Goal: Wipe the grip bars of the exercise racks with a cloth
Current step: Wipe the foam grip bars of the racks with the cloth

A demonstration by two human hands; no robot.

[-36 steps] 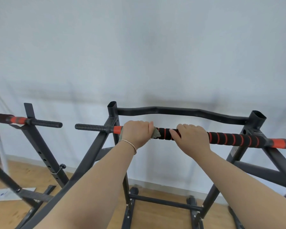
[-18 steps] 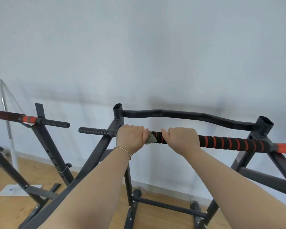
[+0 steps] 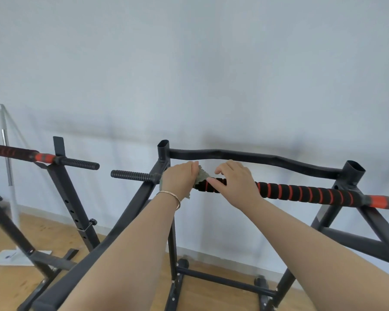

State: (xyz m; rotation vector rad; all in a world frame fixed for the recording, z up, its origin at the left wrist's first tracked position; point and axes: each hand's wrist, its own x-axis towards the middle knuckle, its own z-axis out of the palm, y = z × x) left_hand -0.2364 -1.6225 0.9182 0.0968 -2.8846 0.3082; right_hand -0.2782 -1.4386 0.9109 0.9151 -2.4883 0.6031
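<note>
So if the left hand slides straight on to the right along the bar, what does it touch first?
Most likely the right hand, which rests on the striped bar just beyond the cloth that the left hand holds. Only a short stretch of bar shows between them.

No text can be read — the floor sheet (image 3: 9, 257) bears only a blurred mark.

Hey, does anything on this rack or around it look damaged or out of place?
The orange section at the grip bar's right end shows dark, worn-looking patches. A white sheet lies on the floor by the left rack. Otherwise nothing stands out.
</note>
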